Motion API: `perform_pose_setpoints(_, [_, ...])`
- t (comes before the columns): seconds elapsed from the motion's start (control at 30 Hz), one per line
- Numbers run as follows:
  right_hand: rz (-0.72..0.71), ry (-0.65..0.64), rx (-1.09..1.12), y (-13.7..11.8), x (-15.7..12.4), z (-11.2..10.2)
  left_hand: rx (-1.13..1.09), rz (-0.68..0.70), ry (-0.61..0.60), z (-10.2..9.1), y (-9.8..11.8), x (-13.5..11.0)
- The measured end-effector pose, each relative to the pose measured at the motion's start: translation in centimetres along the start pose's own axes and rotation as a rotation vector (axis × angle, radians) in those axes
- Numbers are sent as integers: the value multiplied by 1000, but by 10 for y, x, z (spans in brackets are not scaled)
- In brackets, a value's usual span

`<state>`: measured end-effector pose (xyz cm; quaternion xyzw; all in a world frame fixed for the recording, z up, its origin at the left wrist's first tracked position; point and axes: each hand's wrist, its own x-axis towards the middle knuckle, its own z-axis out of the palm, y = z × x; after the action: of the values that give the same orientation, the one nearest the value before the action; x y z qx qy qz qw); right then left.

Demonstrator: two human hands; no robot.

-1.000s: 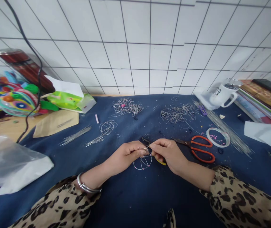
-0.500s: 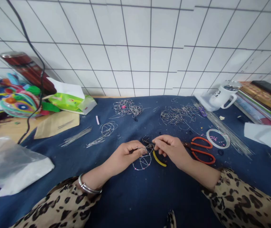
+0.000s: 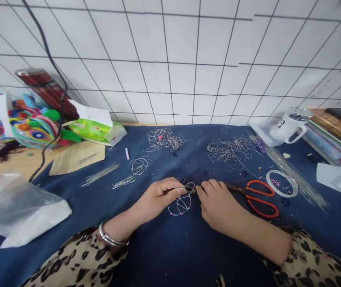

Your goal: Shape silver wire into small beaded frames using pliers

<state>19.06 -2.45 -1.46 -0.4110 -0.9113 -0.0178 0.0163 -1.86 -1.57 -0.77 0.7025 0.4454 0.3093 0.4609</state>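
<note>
Between the thumb and fingers of my left hand [image 3: 166,195] is a round wire frame [image 3: 180,206] with small pink beads on it, its loops of thin silver wire hanging below and beside the fingertips. My right hand [image 3: 218,203] lies just to the right, palm down, fingers curled over a pair of pliers [image 3: 191,190]. Only the dark metal head of the pliers shows, close beside the wire frame; the handles are hidden under the hand. Scissors [image 3: 260,191] with orange-red handles lie right of my right hand.
Tangled wire [image 3: 228,149] and another wire heap [image 3: 164,138] lie at the back. Straight wires [image 3: 298,179] and a white ring [image 3: 281,183] around pink beads are on the right, near a white mug [image 3: 290,127]. A plastic bag [image 3: 6,203] sits at left.
My right hand has left the wire frame and come down over the pliers, covering the yellow handle. My left hand keeps hold of the frame. The view has shifted slightly left.
</note>
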Motion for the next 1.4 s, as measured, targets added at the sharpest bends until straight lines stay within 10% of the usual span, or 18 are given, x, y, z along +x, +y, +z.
perform_pose_setpoints(0.23, [73, 79, 116, 12, 8, 11, 40, 90, 8, 1, 1, -1])
perform_pose_setpoints(0.47, [92, 211, 485, 21, 0, -24, 135, 207, 40, 1, -1, -2])
perform_pose_setpoints(0.73, [108, 41, 338, 41, -1, -34, 186, 242, 83, 2, -7, -2])
perform_pose_setpoints(1.4, [-19, 188, 410, 32, -6, -46, 372, 509, 219, -1, -14, -5])
